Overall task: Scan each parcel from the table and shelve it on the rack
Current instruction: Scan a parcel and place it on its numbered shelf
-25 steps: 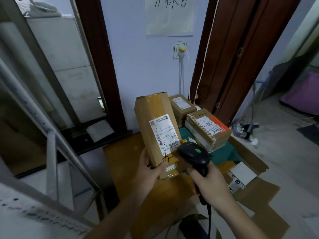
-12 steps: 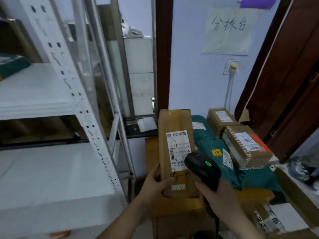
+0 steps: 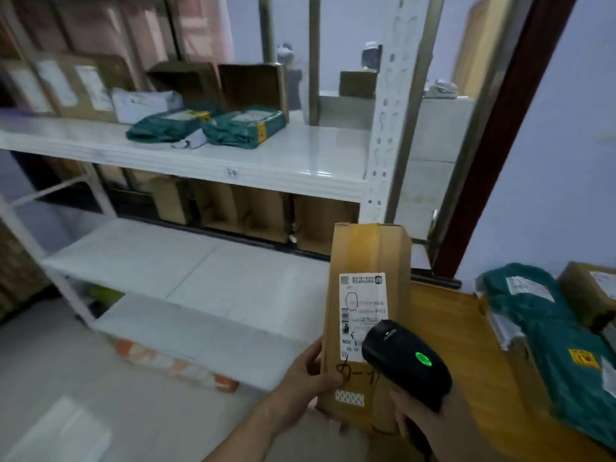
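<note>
My left hand (image 3: 308, 385) grips the lower left edge of a tall brown cardboard parcel (image 3: 366, 261), held upright with its white shipping label facing me. My right hand (image 3: 416, 425) holds a black barcode scanner (image 3: 405, 363) with a green light lit, its head in front of the label's lower part. The white metal rack (image 3: 233, 168) stands to the left, with bare room on its middle shelf and on the lower shelf (image 3: 186, 271). The wooden table (image 3: 443, 328) lies to the right, behind the parcel.
Two green mailer bags (image 3: 243, 128) and brown boxes (image 3: 66, 85) lie on the rack's middle shelf. More green bags (image 3: 546, 331) and a brown box (image 3: 590, 291) are on the table at right. A dark door frame (image 3: 500, 135) rises beside the rack's post.
My view has swung left from the table to the rack. The parcel and scanner stay held together in front of me, now beside the rack's lower shelves.
</note>
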